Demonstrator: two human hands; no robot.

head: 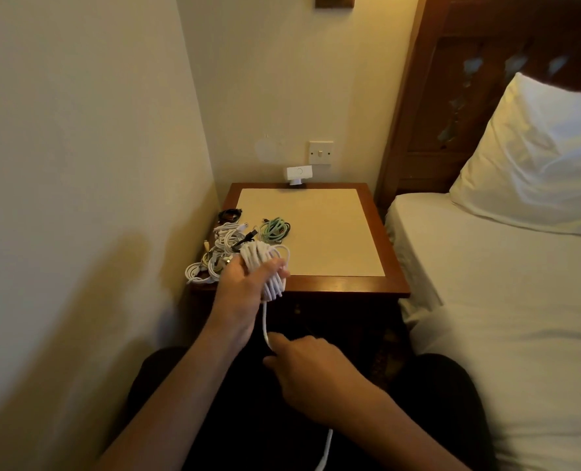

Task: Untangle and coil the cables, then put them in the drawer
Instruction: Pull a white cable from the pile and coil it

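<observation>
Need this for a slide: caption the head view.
Left hand holds a coiled white cable by the wooden bedside table; right hand grips its tail.

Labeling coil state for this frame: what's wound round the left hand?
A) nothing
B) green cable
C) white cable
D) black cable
C: loops of white cable wrap the left hand, its loose strand running down into the right hand; the green cable lies coiled on the nightstand.

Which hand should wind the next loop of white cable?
Probably the right. The right hand holds the loose cable just below the coil; the left hand is busy gripping that coil.
</observation>
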